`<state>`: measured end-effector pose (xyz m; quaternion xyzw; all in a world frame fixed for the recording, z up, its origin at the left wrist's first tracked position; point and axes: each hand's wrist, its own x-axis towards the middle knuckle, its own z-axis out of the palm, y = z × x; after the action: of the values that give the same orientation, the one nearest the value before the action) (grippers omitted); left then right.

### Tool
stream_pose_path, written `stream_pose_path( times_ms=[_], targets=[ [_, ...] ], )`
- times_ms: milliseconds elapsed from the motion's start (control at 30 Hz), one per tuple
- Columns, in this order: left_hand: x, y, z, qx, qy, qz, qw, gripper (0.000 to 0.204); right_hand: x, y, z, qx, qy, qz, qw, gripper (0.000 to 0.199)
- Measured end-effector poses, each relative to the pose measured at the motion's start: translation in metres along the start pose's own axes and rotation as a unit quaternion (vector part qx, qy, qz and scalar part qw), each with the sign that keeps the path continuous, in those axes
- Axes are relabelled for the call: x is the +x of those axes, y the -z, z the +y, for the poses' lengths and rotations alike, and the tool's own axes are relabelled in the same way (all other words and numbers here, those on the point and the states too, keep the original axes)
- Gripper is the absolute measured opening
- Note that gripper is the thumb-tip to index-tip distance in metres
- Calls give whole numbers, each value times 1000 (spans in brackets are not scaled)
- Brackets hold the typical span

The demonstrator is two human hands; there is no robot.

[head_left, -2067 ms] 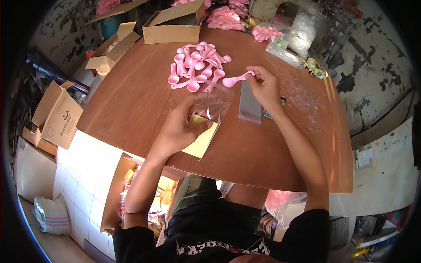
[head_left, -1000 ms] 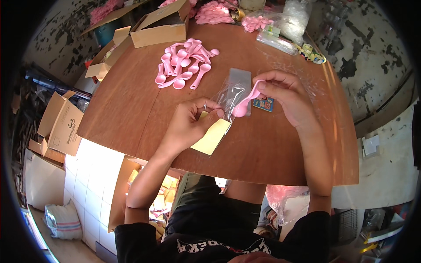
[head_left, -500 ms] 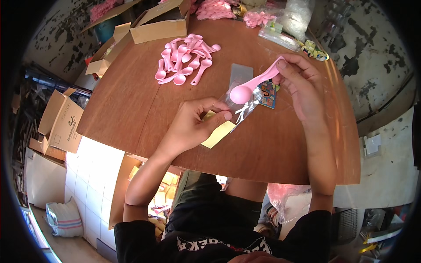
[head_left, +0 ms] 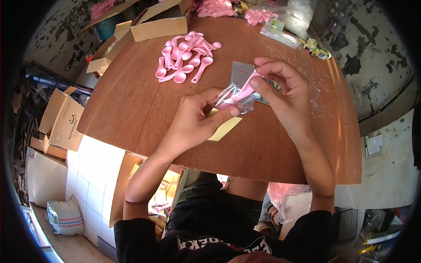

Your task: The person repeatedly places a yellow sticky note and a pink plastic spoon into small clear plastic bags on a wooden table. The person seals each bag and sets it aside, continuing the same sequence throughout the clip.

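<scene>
My right hand (head_left: 283, 85) pinches the handle end of a pink spoon (head_left: 246, 90). Its bowl end lies inside a clear plastic bag (head_left: 247, 106), and glare on the film partly hides it. With thumb and fingers, my left hand (head_left: 199, 113) grips the bag around the bowl. Beneath my hands a yellow card (head_left: 224, 128) rests on the brown table. A grey translucent sheet (head_left: 242, 72) lies just beyond the bag, and a blue printed card (head_left: 264, 101) shows partly behind my right hand. Farther off is a pile of pink spoons (head_left: 182, 55).
An open cardboard box (head_left: 160, 28) stands at the table's (head_left: 127, 96) far left. Pink pieces (head_left: 215, 8), clear plastic packs (head_left: 280, 37) and a yellow patterned strip (head_left: 316, 50) lie along the far edge. Another carton (head_left: 66, 120) is left of the table.
My right hand has moved left and nearer, bringing the spoon from above the bag down into it. My left hand now grips the bag around the spoon's bowl.
</scene>
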<state>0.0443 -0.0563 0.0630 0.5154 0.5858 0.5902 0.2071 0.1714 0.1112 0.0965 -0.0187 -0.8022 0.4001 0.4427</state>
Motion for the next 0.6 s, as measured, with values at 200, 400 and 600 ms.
stream_pose_path(
  times_ms=[200,400,600],
  targets=[
    [-8,-4,-5,-30,-59,25,997,44,-4,6,-30,103,-136,-83,982,13],
    [-9,10,2,91,-160,104,977,57,16,25,-62,-70,110,10,991,12],
    [-8,9,8,66,-137,77,985,53,4,8,-55,-138,82,-115,980,14]
  ],
)
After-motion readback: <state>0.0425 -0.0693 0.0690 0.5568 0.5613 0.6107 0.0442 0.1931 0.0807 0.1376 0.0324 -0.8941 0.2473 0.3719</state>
